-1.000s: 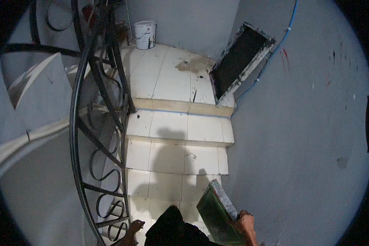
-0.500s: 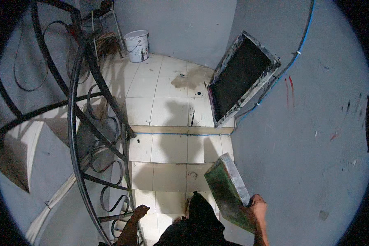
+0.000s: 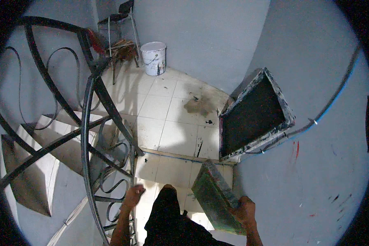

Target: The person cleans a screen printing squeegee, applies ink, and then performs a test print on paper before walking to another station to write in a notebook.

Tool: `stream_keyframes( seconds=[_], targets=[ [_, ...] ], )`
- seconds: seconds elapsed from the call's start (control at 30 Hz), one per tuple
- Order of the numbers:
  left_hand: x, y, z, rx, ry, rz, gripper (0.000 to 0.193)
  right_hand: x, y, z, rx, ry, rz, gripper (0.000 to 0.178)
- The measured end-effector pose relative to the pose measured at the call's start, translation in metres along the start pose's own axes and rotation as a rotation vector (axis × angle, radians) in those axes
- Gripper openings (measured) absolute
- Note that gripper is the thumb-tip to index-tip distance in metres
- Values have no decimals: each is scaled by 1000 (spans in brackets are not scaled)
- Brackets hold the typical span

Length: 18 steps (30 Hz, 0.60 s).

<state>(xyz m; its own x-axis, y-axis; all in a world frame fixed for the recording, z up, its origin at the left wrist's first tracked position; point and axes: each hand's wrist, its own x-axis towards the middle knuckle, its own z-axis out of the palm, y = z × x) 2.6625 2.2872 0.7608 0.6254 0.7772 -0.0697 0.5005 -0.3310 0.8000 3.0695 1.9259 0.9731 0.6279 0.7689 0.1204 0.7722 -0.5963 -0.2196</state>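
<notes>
My right hand [image 3: 244,212] grips the edge of a screen-printing frame [image 3: 215,205] with green mesh and a greyish, paint-smeared rim, held tilted at my right side. My left hand [image 3: 134,196] is loosely closed next to the black metal railing [image 3: 87,135], with nothing visible in it. Ahead on the right, a second screen frame [image 3: 250,119] with dark mesh and a black-and-white stained rim leans against the wall on the upper floor. My dark-trousered leg [image 3: 164,207] is over the tiled steps.
Pale tiled steps [image 3: 168,170] rise to a landing [image 3: 151,106] with a brown stain and dark marks. A paint-marked white bucket [image 3: 153,61] stands by the back wall beside a metal-legged stand [image 3: 133,28]. A blue cable [image 3: 336,94] runs along the right wall.
I have moved up the steps, so the leaning frame and landing sit differently in view. The held frame has come along in my right hand. My left hand has moved forward along the railing.
</notes>
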Motion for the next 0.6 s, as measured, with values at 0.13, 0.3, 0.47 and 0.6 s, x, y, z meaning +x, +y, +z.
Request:
stream_keyframes(
  seconds=[0.13,0.3,0.47,0.6],
  targets=[
    [90,240,-154,-162,252,23,29,53,-27,-32,-84,-63,-25,51],
    [221,351,-295,186,556,336,41,144,-85,-126,-91,-86,130,48],
    [353,321,-388,686,533,52,66,271,-147,-203,56,89,-8,46],
    [401,270,-400,737,409,-108,85,382,-163,-211,128,208,-10,47]
  ],
)
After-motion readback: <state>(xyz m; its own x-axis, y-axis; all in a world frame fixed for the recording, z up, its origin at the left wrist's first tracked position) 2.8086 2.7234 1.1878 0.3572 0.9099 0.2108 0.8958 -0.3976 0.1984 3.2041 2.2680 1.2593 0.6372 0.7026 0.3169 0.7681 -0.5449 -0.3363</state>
